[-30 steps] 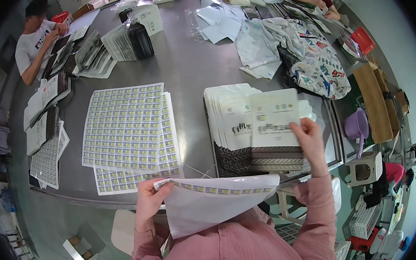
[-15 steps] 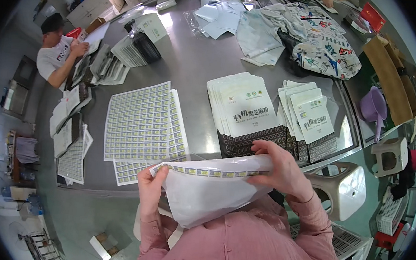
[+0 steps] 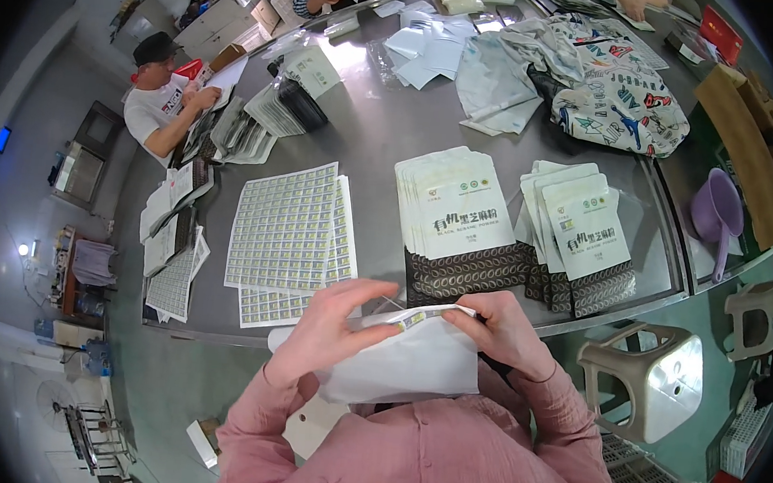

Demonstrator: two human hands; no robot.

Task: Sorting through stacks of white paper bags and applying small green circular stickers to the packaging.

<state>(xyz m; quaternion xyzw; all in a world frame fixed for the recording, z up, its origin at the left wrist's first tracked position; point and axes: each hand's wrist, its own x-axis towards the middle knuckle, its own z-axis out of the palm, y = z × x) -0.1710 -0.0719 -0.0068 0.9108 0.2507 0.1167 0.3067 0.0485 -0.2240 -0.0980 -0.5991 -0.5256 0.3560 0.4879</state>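
In front of my chest I hold a white sticker sheet (image 3: pixel 413 371), curled over so that its blank back faces me and a short strip of small yellow-green printed labels shows along the top fold. My left hand (image 3: pixel 330 328) grips it, the thumb lying at the end of the label strip and the index finger raised behind the fold. At the other end, my right hand (image 3: pixel 511 333) pinches the folded edge between thumb and fingers. Flat on the table just beyond my left hand are more label sheets (image 3: pixel 283 224), overlapping. A fan of white-and-black pouches (image 3: pixel 457 211) lies past my right hand.
A smaller stack of pouches (image 3: pixel 583 221) lies to the right on the metal table (image 3: pixel 368 131). Farther back are a patterned cloth bag (image 3: pixel 616 96) and loose white cards (image 3: pixel 429 50). Plastic stools (image 3: pixel 643 380) stand at right. A co-worker (image 3: pixel 166 102) handles pouches at left.
My left hand has moved inward and up along the sheet, closer to my right hand. The sheet's top is folded more, so fewer labels show. The view has shifted slightly.
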